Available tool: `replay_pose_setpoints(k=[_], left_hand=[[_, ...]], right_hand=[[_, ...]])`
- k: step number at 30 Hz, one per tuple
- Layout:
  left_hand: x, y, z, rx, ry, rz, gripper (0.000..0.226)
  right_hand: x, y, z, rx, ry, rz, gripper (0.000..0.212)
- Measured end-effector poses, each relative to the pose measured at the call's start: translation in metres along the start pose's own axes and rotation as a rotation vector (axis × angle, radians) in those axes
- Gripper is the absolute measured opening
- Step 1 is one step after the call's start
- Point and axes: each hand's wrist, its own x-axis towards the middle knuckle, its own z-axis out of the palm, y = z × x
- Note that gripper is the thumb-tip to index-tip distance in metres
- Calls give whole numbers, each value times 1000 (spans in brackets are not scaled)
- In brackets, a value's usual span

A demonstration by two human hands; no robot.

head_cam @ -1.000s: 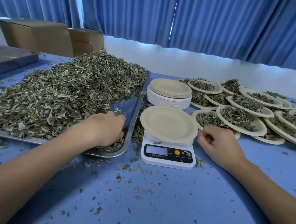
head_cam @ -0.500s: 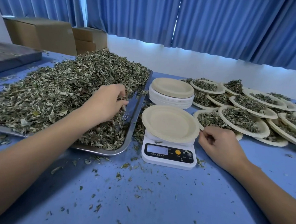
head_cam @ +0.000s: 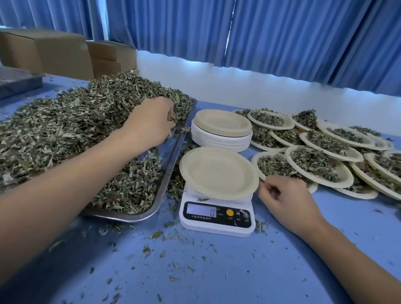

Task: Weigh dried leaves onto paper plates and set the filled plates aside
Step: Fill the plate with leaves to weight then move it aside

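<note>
A big heap of dried leaves (head_cam: pixel 56 130) fills a metal tray (head_cam: pixel 168 164) on the left. My left hand (head_cam: pixel 150 121) is raised at the heap's right side, its fingers curled round a handful of leaves. An empty paper plate (head_cam: pixel 219 172) sits on a white digital scale (head_cam: pixel 217 216) whose display reads 0. My right hand (head_cam: pixel 287 200) rests on the table just right of that plate, fingers loosely curled with nothing in them, fingertips near the plate's rim.
A stack of empty paper plates (head_cam: pixel 221 129) stands behind the scale. Several filled plates (head_cam: pixel 319 165) overlap at the right. Cardboard boxes (head_cam: pixel 49 51) stand at the back left. Leaf crumbs litter the blue table (head_cam: pixel 211 280). Blue curtains hang behind.
My left hand has gone from the tray's near corner up and back along the heap, closing on leaves. My right hand has stayed beside the plate.
</note>
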Motion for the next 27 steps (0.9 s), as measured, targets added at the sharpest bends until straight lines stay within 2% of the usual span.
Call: replay_pose_setpoints(k=[6,11,15,21,25,27], left_hand=[[-4,10,8,-88,13,30,12],[-3,28,7,-418,-37,43,18],[-9,49,14,-649,-196,-31,22],[-20,71,28,-662,-332,64,23],[-24,75,24,-677,-429,151,19],[-26,74,20,-673,-420,183,15]], right_hand=[[0,2,-1,9,1,7,48],[1,1,-1,14,-4,6,48],[0,1,-1,13,-5,15,50],[0,0,1,17,-46,40,41],[0,1,2,21,-21,28,46],[0,0,1,19,-16,14,48]])
